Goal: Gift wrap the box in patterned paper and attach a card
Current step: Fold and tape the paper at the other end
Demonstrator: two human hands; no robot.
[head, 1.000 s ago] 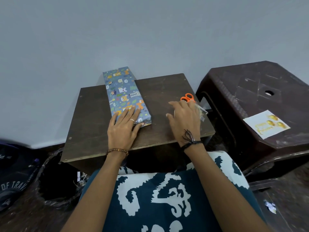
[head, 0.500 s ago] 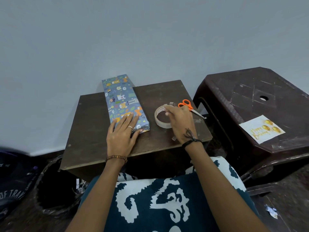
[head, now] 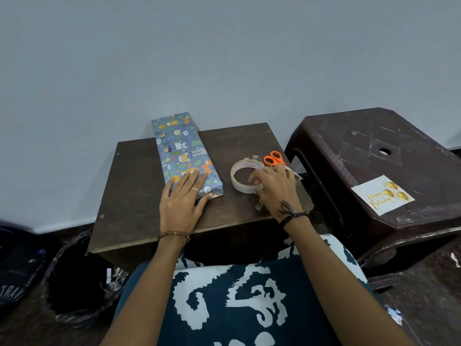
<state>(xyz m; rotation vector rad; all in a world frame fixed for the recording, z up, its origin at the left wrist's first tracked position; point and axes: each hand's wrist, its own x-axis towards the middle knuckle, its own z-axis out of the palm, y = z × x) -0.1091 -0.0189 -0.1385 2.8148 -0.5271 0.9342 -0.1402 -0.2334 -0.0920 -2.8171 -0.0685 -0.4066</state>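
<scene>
A long box wrapped in blue animal-patterned paper (head: 180,151) lies on the small dark wooden table (head: 129,196), its far end past the table's back edge. My left hand (head: 183,198) presses flat on the box's near end, fingers straight. To the right, a roll of clear tape (head: 245,174) lies on the table, and my right hand (head: 275,186) pinches its near rim with thumb and fingers. A white "Happy Birthday" card (head: 383,194) with gold balloons lies on the brown plastic stool at the right.
Orange-handled scissors (head: 274,158) lie just behind the tape, partly under my right hand. The brown plastic stool (head: 361,146) stands close to the table's right side. A black bin (head: 74,278) sits on the floor at the left. A patterned cushion (head: 237,300) covers my lap.
My right hand moved left from the scissors to the tape roll and took hold of it. The left hand stayed pressed on the box's near end.
</scene>
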